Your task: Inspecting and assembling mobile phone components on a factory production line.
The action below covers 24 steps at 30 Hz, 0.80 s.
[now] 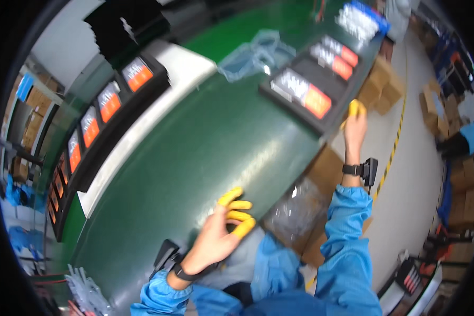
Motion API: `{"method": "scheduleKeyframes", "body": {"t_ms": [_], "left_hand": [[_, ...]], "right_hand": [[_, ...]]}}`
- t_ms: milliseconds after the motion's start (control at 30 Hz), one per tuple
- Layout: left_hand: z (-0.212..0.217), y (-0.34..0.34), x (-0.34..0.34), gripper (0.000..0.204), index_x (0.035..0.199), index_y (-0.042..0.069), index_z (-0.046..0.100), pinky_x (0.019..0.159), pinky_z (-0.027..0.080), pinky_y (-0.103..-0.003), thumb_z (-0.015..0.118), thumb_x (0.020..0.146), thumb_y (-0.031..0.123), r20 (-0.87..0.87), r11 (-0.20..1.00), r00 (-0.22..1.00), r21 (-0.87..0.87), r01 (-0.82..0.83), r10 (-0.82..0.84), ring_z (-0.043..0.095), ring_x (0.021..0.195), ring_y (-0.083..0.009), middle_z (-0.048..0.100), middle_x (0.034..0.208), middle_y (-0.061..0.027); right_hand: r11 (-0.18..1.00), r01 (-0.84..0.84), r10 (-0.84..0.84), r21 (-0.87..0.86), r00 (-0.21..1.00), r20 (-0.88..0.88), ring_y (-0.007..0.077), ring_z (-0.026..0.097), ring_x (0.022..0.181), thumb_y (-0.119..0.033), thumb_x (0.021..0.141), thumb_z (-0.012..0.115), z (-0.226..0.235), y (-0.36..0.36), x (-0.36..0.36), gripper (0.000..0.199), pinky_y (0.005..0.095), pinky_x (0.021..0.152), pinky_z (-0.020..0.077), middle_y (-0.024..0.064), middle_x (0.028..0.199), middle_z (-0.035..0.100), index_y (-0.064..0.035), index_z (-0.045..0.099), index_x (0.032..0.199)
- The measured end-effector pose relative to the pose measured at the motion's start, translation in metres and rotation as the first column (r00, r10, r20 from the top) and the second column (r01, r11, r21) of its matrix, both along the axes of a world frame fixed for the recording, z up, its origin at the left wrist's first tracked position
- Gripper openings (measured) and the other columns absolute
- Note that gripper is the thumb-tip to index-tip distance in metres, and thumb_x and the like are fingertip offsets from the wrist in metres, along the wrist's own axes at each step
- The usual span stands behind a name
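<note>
My left hand (218, 234) is over the near edge of the green work surface (195, 158), yellow covers on its fingertips. Its fingers are bent and apart, with nothing between them. Out to the far right, my right hand (356, 124), also with yellow fingertip covers, is beside the near right edge of a black tray (297, 73). Blur hides whether its fingers touch the tray or hold anything. On that tray lie several flat white-and-orange packages (317, 101).
A row of black trays with white-and-orange packages (109, 102) stands at the left on a white ledge (187, 63). Crumpled clear plastic (258, 55) lies at the far side. Below the right edge are a cardboard box (321, 171) and a clear bag (297, 208).
</note>
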<state>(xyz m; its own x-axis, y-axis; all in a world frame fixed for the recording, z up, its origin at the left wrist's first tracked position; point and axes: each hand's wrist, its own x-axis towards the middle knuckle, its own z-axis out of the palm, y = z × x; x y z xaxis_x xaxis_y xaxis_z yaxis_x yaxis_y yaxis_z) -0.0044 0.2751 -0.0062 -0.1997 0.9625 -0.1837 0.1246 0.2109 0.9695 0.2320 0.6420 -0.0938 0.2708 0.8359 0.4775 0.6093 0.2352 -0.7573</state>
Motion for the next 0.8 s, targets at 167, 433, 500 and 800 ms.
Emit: {"method": "scheduleKeyframes", "body": {"t_ms": [167, 433, 500, 800], "left_hand": [[-0.005, -0.113, -0.020, 0.041, 0.125, -0.003, 0.055, 0.062, 0.049, -0.023, 0.064, 0.085, -0.006, -0.336, 0.955, 0.900, -0.011, -0.298, 0.277, 0.058, 0.069, -0.0094, 0.062, 0.076, -0.0047], [-0.008, -0.113, -0.036, 0.016, 0.098, 0.004, 0.071, 0.045, 0.043, -0.028, 0.060, 0.088, 0.009, -0.537, 0.976, 0.844, 0.178, 0.126, -0.011, 0.060, 0.061, -0.0176, 0.065, 0.085, -0.0056], [-0.003, -0.103, -0.043, 0.016, 0.098, 0.004, 0.072, 0.045, 0.043, -0.028, 0.060, 0.087, 0.009, -0.573, 0.978, 0.819, 0.155, 0.139, -0.025, 0.060, 0.060, -0.0174, 0.065, 0.085, -0.0055], [-0.003, -0.081, -0.035, 0.016, 0.097, 0.003, 0.072, 0.044, 0.042, -0.028, 0.061, 0.087, 0.008, -0.584, 0.971, 0.808, 0.145, 0.192, -0.072, 0.058, 0.057, -0.0168, 0.064, 0.082, -0.0054]], "right_hand": [[0.967, -0.040, 0.007, -0.250, 0.991, -0.133, 0.0337, 0.066, 0.079, -0.015, 0.092, 0.057, -0.119, -0.123, 0.017, 0.023, 0.0417, 0.072, 0.0511, 0.0184, 0.084, 0.069, -0.0006, 0.069, 0.104], [0.620, 0.052, 0.599, -0.783, 0.612, 0.516, 0.0216, 0.064, 0.080, -0.018, 0.088, 0.063, -0.421, -0.236, 0.063, 0.028, 0.0365, 0.078, 0.0533, 0.0186, 0.090, 0.069, 0.0008, 0.069, 0.108], [0.567, 0.055, 0.642, -0.822, 0.596, 0.482, 0.0216, 0.064, 0.080, -0.018, 0.088, 0.063, -0.448, -0.237, 0.060, 0.029, 0.0366, 0.078, 0.0533, 0.0185, 0.090, 0.069, 0.0010, 0.069, 0.108], [0.492, 0.064, 0.531, -0.868, 0.768, 0.357, 0.0218, 0.064, 0.080, -0.018, 0.086, 0.064, -0.524, -0.152, 0.061, 0.029, 0.0370, 0.077, 0.0530, 0.0183, 0.090, 0.069, 0.0015, 0.069, 0.108]]}}
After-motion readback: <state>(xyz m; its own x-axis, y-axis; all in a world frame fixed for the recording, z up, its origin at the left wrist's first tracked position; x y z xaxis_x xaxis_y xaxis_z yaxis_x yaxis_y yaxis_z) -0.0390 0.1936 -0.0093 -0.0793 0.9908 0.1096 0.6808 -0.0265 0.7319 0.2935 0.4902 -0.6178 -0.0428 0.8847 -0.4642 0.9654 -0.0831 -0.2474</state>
